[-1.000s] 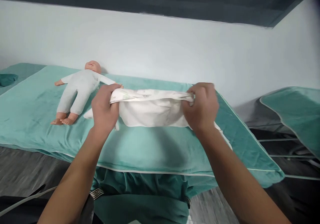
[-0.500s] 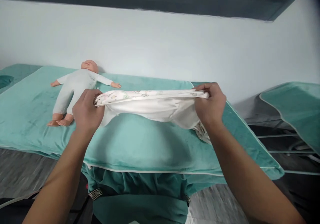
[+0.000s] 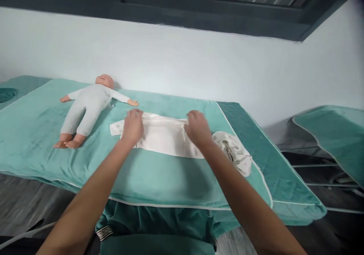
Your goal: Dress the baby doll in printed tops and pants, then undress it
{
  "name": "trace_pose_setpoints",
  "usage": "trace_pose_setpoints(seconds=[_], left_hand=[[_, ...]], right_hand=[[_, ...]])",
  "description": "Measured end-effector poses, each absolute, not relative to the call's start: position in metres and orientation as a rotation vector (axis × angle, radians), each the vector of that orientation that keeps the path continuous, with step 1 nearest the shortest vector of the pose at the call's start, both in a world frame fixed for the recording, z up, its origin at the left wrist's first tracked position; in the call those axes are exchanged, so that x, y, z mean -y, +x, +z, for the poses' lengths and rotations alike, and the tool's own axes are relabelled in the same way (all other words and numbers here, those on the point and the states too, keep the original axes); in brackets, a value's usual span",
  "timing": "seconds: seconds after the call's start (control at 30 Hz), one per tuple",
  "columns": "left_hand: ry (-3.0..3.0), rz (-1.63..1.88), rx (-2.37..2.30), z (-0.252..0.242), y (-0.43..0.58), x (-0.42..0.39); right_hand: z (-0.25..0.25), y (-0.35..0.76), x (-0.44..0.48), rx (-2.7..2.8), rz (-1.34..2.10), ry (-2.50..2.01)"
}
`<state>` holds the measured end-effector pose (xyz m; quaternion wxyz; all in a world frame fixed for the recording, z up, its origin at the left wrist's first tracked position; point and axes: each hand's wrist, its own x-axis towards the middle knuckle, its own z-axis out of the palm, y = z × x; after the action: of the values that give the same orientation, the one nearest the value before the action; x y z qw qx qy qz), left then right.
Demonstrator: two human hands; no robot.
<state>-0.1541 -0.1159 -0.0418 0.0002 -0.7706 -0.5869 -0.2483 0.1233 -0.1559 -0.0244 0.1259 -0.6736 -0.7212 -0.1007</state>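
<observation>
A white baby garment (image 3: 166, 135) lies folded flat on the teal mattress cover (image 3: 159, 179), with a narrow end sticking out to the left. At its upper left edge, my left hand (image 3: 133, 126) has its fingers curled closed on the cloth. My right hand (image 3: 199, 129), slightly blurred, is closed over the upper right part of the same garment. Just right of that hand rests a crumpled printed white cloth (image 3: 239, 154), partly covered by my forearm. A baby doll (image 3: 91, 103) in a white bodysuit lies face up to the left, apart from both hands.
A white wall (image 3: 182, 69) rises behind the bed, below a dark window frame (image 3: 199, 18). Off the bed's right end are metal rails (image 3: 315, 165) and another teal cover (image 3: 332, 133). Wooden-look floor (image 3: 31, 198) shows at the lower left.
The garment, stretched between both hands above the bed before, is now down on the mattress. My hands have come closer together. The view has tilted up slightly, showing more window.
</observation>
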Motion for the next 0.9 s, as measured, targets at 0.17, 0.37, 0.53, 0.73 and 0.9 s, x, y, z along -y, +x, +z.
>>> trace_pose_setpoints(seconds=[0.17,0.37,0.53,0.73,0.9], left_hand=[[-2.646,-0.576,1.787,-0.097,-0.126,0.120],[-2.491,-0.497,1.940,-0.098,-0.120,0.083],[-2.343,-0.599,1.915,-0.091,-0.119,0.056],[-2.346,-0.635,1.864,-0.099,-0.137,0.023],[-2.416,-0.687,1.712,-0.101,-0.143,0.036]], right_hand=[[-0.087,0.072,0.144,2.173,0.037,-1.943],[-0.109,0.057,0.099,1.967,0.077,-2.151],[-0.108,0.054,0.074,1.844,-0.035,-2.014],[-0.117,0.067,0.042,1.896,0.023,-1.908],[-0.128,0.077,0.027,1.928,0.121,-1.890]])
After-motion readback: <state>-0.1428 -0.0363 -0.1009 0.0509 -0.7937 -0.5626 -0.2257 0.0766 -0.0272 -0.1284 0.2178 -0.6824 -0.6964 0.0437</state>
